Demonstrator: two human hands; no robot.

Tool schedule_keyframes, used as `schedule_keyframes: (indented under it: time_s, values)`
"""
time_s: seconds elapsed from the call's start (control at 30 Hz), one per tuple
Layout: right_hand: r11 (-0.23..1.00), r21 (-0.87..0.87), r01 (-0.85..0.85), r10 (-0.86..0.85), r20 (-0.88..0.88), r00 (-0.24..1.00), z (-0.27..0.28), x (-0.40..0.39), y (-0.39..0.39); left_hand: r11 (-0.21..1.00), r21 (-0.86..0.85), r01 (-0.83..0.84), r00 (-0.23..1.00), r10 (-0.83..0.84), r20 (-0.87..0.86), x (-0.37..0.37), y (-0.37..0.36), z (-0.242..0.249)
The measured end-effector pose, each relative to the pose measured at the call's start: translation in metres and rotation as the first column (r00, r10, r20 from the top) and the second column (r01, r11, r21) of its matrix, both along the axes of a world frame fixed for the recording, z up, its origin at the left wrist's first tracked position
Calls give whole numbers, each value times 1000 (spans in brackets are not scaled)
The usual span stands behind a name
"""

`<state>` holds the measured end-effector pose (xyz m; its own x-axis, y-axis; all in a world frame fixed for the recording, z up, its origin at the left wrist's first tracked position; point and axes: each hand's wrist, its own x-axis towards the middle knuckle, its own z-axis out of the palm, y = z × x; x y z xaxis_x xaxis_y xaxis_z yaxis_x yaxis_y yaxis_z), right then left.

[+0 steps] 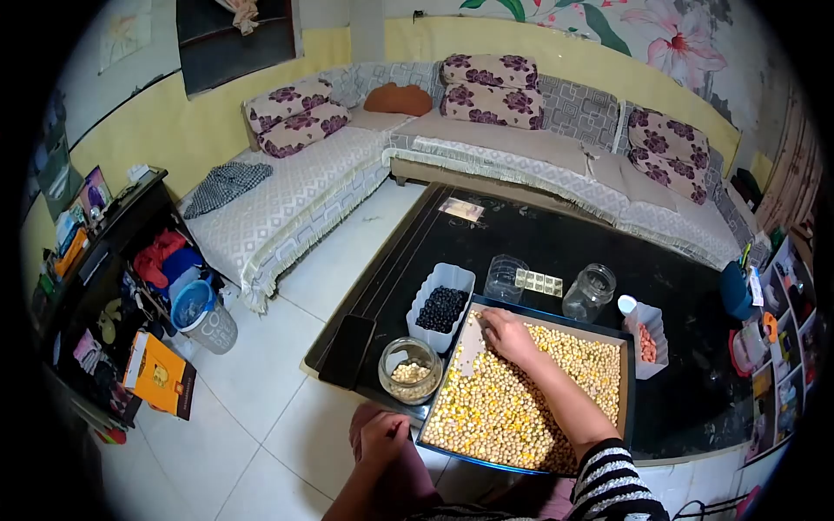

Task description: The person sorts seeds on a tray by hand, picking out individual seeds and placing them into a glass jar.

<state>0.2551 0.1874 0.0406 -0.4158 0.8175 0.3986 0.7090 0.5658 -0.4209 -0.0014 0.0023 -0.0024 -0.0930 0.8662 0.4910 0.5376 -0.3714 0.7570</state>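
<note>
A shallow box (pixel 470 343) with a blue edge holds a layer of pale round beans (pixel 486 408) mixed with yellow kernels. My right hand (pixel 508 335) reaches into its far left part, fingers bent down and drawn together beside a bare patch of the bottom. Whatever those fingers pinch is hidden. My left hand (pixel 385 438) lies on my leg with its fingers curled, just below a glass jar (pixel 409 372) partly filled with pale beans; I cannot see into its grip. Beyond the jar stands a translucent container of black beans (pixel 441 310).
Behind the box are two clear jars, one upright (pixel 589 293) and one lying (pixel 506 278). A container of pinkish nuts (pixel 647 345) stands right. A phone (pixel 350 347) lies at the black table's (pixel 556 230) left edge. A sofa (pixel 313 178) lines the walls.
</note>
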Motion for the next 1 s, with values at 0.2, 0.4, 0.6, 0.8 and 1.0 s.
schedule_keyframes:
  time_s: [0.2,0.4,0.6,0.8,1.0]
  values:
    - [998,36,-51,47,125,991,-14,-12,3,994,-110,-2,1000,4,14,1,-4,9]
    - [989,-109,-100,102,18,995,1,-7,0,1000,1,0,1000,0,-6,1,0,5]
    - [995,-95,23,-32,-92,995,10,1,1,997,-76,0,1000,1,7,1,-3,12]
    - [970,-244,18,-25,-24,999,10,-7,-1,997,-71,-3,1000,5,24,1,-3,10]
    - [987,-150,-62,62,-2,998,-6,-4,3,999,-40,1,1000,0,26,1,-2,6]
